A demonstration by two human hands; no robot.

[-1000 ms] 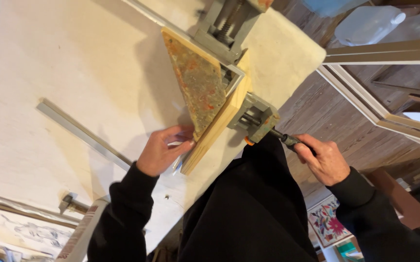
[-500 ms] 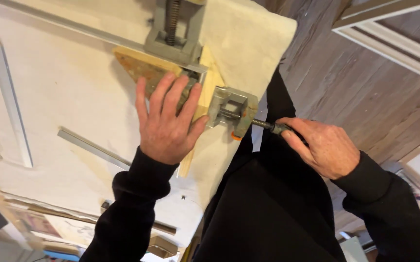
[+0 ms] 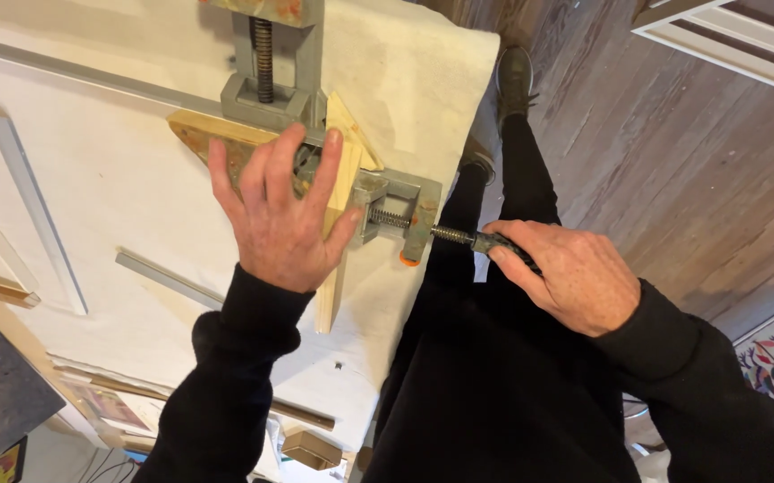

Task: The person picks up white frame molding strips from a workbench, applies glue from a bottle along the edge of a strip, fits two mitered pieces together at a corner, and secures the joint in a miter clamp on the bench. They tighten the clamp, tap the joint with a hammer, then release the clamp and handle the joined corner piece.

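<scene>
Item: grey metal corner clamp [image 3: 315, 134] on the white-covered bench [image 3: 110, 179], gripping two pale wooden frame strips [image 3: 338, 224] at a right angle near the bench's right edge. Against the earlier frame I note my left hand [image 3: 281, 219] remains flat and released, fingers spread over the joint, now shifted slightly lower along the strip. My right hand [image 3: 566, 273] is still clenched around the dark screw handle [image 3: 494, 243] of the clamp's side jaw, which overhangs the bench edge. Loose grey metal strips [image 3: 168, 279] lie left of the joint, well apart from it. Open room: bare cloth left of the clamp; wooden plank floor [image 3: 673, 161] to the right.
</scene>
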